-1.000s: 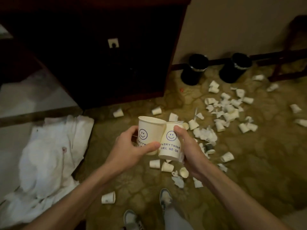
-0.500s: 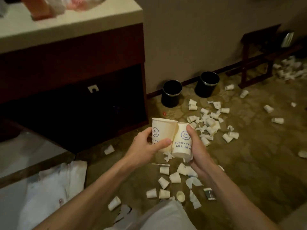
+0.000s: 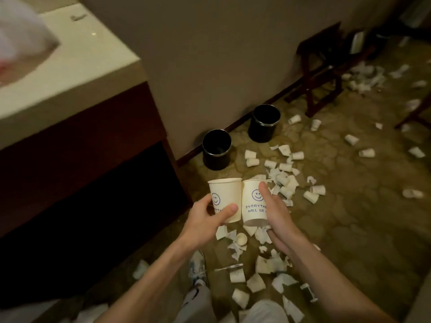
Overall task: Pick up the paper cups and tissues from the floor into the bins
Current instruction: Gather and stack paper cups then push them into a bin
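Note:
My left hand (image 3: 207, 215) grips a white paper cup (image 3: 225, 194) printed with a smiley face, held upright. My right hand (image 3: 275, 210) grips a second smiley cup (image 3: 253, 203) beside it, and the two cups touch at their rims. Two black round bins stand against the wall ahead: the nearer bin (image 3: 217, 149) just beyond the cups, the farther bin (image 3: 264, 122) to its right. Several white paper cups and torn tissues (image 3: 283, 178) litter the patterned floor between me and the bins, with more tissues and cups (image 3: 261, 266) under my arms.
A dark wooden counter with a pale top (image 3: 70, 73) fills the left side. A dark wooden stool frame (image 3: 319, 66) stands by the wall at the right, with more litter (image 3: 366, 75) around it. My shoes (image 3: 197, 266) are on the floor below my arms.
The view has tilted up and moved forward towards the bins, which now look larger and closer. Both hands still hold the two cups side by side.

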{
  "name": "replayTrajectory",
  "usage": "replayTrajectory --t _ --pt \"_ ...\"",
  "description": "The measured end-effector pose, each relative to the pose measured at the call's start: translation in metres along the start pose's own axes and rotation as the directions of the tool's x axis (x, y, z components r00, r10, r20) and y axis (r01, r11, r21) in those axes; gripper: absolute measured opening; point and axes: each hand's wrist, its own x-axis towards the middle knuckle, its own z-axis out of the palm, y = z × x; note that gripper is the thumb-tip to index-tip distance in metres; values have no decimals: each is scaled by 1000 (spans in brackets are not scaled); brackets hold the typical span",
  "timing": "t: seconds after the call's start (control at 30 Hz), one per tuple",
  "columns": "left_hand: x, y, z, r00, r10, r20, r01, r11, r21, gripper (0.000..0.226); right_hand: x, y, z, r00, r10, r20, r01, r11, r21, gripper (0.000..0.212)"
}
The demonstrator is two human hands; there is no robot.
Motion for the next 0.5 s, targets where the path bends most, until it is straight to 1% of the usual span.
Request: replayTrajectory --t 0.07,0.13,0.23,0.3,0.4,0.5 --pt "38 15 -16 999 4 36 -5 1000 28 42 24 -16 17 997 -9 -80 12 999 35 58" --pt "72 33 -27 997 23 77 -28 998 64 45 48 -34 28 986 -21 -164 31 998 55 52" --pt "117 56 -35 995 30 97 -37 997 72 67 81 -60 38 963 -39 -267 58 996 64 46" --pt "146 67 -35 995 21 93 -25 999 36 74 103 -77 41 953 -62 -296 81 995 50 46" --pt "193 73 -31 996 7 93 -6 1000 -14 64 138 -100 42 945 -95 -314 109 994 29 48" --pt "243 78 -22 999 6 50 -4 1000 -31 58 182 -122 42 937 -108 -332 112 994 -7 46"
